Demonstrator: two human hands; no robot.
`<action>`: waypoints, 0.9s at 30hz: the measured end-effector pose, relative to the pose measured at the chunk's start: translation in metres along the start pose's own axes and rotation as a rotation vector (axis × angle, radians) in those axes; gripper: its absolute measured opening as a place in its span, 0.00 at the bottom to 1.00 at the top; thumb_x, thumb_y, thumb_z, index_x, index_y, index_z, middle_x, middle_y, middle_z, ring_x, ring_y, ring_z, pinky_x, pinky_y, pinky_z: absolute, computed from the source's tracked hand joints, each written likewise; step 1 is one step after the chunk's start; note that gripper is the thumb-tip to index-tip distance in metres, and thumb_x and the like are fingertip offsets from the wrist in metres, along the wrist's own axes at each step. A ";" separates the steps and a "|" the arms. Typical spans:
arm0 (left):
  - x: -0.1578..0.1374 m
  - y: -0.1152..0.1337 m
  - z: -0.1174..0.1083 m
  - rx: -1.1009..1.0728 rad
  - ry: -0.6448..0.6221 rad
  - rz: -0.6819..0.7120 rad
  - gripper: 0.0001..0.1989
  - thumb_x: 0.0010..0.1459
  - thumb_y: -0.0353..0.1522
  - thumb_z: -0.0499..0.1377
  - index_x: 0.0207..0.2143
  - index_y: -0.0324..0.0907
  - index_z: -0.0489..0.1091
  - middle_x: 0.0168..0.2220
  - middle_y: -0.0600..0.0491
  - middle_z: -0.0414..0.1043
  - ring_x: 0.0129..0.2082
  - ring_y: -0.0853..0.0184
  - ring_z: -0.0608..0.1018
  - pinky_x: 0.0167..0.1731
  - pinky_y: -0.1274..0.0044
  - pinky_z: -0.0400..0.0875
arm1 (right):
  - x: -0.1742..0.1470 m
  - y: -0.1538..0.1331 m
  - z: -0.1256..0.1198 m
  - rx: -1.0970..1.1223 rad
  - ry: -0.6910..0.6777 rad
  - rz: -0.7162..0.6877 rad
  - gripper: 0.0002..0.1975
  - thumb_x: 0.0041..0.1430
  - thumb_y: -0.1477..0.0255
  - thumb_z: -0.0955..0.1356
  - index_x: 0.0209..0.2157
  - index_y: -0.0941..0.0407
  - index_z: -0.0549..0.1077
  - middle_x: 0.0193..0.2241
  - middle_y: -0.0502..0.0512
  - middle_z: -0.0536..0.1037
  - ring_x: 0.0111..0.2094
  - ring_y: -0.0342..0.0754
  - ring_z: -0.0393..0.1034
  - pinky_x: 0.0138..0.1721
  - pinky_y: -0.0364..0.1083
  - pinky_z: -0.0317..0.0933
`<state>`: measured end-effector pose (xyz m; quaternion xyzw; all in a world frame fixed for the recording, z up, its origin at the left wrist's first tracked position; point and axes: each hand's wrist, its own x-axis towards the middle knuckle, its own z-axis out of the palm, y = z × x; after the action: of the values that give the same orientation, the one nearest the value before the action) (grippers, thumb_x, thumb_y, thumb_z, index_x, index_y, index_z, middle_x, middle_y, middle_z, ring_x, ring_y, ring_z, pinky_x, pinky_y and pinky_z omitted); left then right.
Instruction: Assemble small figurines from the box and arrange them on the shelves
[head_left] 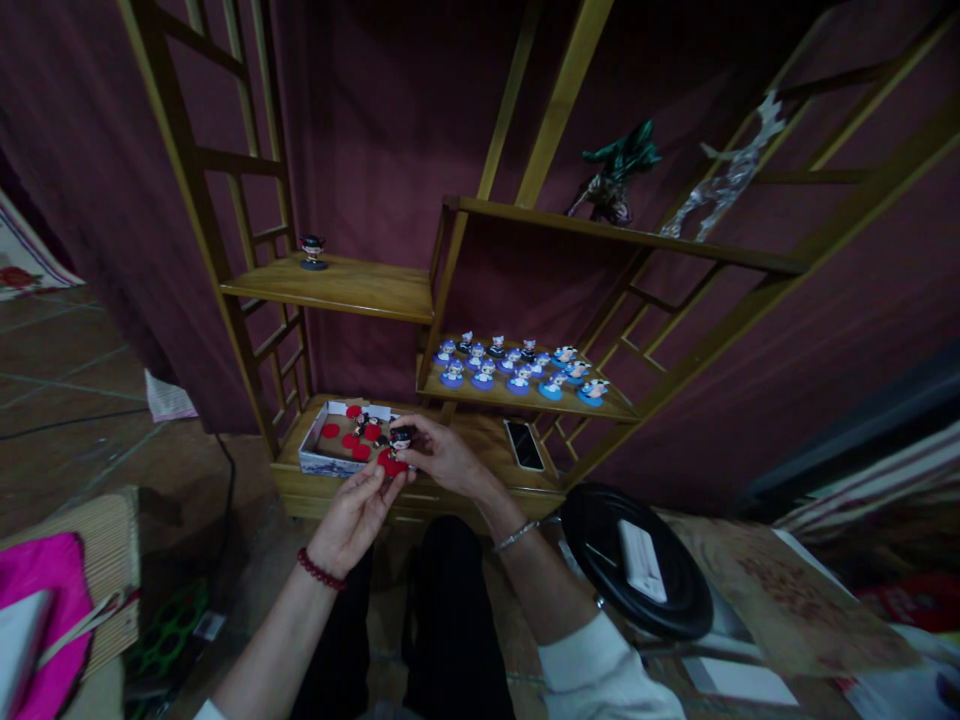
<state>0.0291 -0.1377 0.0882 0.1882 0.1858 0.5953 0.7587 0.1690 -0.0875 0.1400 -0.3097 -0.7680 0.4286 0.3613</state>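
Observation:
Between my hands, just in front of a cardboard box [330, 466], is a small black-haired figurine [401, 438] above a round red base [391, 462]. My right hand [442, 455] pinches the figurine from the right. From below left, the fingers of my left hand [356, 510] grip the red base. Whether figurine and base are joined I cannot tell. Inside the box lie several more red discs [350, 440] and dark figurine parts [361, 424]. My fingers partly cover the box's right end.
Rows of small purple, white and blue figurines [484, 374] stand on the middle shelf. One dark figurine [313, 252] is on the left shelf. A phone [523, 445] lies right of my hands. A black round stool [637, 560] stands at right, with a white box [642, 560] on it.

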 end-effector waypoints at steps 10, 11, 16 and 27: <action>0.000 -0.001 0.003 -0.010 0.068 -0.006 0.04 0.49 0.22 0.58 0.27 0.33 0.72 0.32 0.48 0.75 0.32 0.68 0.77 0.37 0.79 0.72 | -0.001 -0.007 -0.002 -0.072 -0.013 -0.051 0.15 0.51 0.74 0.65 0.43 0.55 0.65 0.38 0.51 0.71 0.37 0.43 0.65 0.41 0.43 0.60; 0.000 -0.001 0.003 -0.012 0.077 -0.008 0.04 0.49 0.22 0.57 0.27 0.33 0.72 0.31 0.48 0.75 0.31 0.68 0.77 0.36 0.80 0.72 | -0.001 -0.009 -0.002 -0.087 -0.021 -0.054 0.15 0.51 0.74 0.65 0.43 0.55 0.65 0.38 0.51 0.71 0.37 0.43 0.65 0.41 0.43 0.59; 0.000 -0.003 0.001 -0.024 0.092 -0.006 0.06 0.51 0.22 0.56 0.27 0.34 0.72 0.30 0.49 0.75 0.29 0.69 0.77 0.32 0.82 0.73 | 0.000 -0.015 -0.004 -0.161 -0.067 -0.070 0.14 0.52 0.74 0.65 0.43 0.55 0.66 0.39 0.51 0.71 0.39 0.43 0.65 0.42 0.43 0.59; -0.005 -0.002 -0.002 -0.002 0.069 -0.068 0.06 0.54 0.26 0.54 0.31 0.33 0.72 0.30 0.47 0.74 0.27 0.71 0.76 0.28 0.83 0.72 | 0.001 -0.020 -0.007 -0.234 -0.170 -0.094 0.14 0.52 0.75 0.65 0.42 0.54 0.67 0.40 0.51 0.71 0.39 0.44 0.66 0.41 0.43 0.59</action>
<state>0.0290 -0.1429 0.0859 0.1604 0.2175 0.5757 0.7717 0.1710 -0.0918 0.1605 -0.2760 -0.8541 0.3436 0.2762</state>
